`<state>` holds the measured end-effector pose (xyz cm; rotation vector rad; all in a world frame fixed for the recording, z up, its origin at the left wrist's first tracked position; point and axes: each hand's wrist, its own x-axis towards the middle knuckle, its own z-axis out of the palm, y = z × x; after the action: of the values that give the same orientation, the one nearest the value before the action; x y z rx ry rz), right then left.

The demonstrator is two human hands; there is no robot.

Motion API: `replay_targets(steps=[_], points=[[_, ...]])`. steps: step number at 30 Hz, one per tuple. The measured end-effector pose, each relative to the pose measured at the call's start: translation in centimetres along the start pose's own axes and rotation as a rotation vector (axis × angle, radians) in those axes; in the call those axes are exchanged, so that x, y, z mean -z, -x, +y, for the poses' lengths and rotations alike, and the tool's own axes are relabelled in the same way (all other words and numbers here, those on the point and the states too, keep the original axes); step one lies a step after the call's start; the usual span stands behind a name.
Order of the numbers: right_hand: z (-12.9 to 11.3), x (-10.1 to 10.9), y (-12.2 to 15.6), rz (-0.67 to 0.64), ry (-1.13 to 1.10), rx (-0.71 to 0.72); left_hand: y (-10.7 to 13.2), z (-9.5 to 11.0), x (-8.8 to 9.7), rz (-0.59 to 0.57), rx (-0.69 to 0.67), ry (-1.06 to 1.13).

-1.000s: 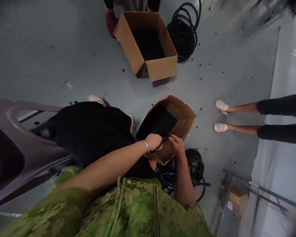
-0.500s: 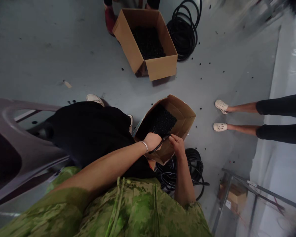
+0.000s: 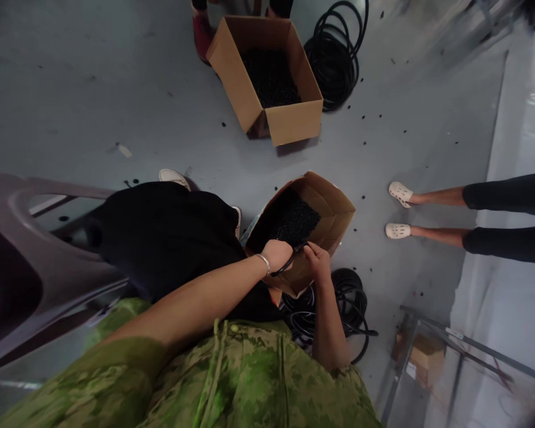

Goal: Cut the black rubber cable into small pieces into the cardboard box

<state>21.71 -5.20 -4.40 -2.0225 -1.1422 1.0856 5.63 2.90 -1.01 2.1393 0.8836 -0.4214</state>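
Observation:
My left hand, a silver bracelet at its wrist, is closed around a dark tool with black handles over the near edge of an open cardboard box. My right hand is closed in a pinch on a thin black hose just beside the tool's tip. The box is partly filled with small black pieces. A coil of black hose lies on the floor under my right forearm.
A second cardboard box of black pieces stands farther off, with another hose coil beside it and a person's red shoe behind. Another person's legs in white clogs are at the right. A grey plastic chair is at my left. Black bits litter the grey floor.
Both hands stay at the box edge; my right hand has shifted slightly toward the left hand. The view has barely drifted.

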Motion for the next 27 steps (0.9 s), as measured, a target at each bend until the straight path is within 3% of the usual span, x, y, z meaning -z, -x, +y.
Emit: replay_targets(steps=[5, 15, 27], points=[[0.2, -0.6, 0.3, -0.042, 0.041, 0.017, -0.2, -0.5, -0.5, -0.029, -0.019, -0.018], [0.4, -1.4, 0.2, 0.021, 0.104, 0.081, -0.3, -0.5, -0.6, 0.005, -0.013, -0.058], [0.9, -2.0, -0.3, 0.036, 0.264, 0.048, -0.5, -0.7, -0.9, 0.003, 0.010, -0.039]])
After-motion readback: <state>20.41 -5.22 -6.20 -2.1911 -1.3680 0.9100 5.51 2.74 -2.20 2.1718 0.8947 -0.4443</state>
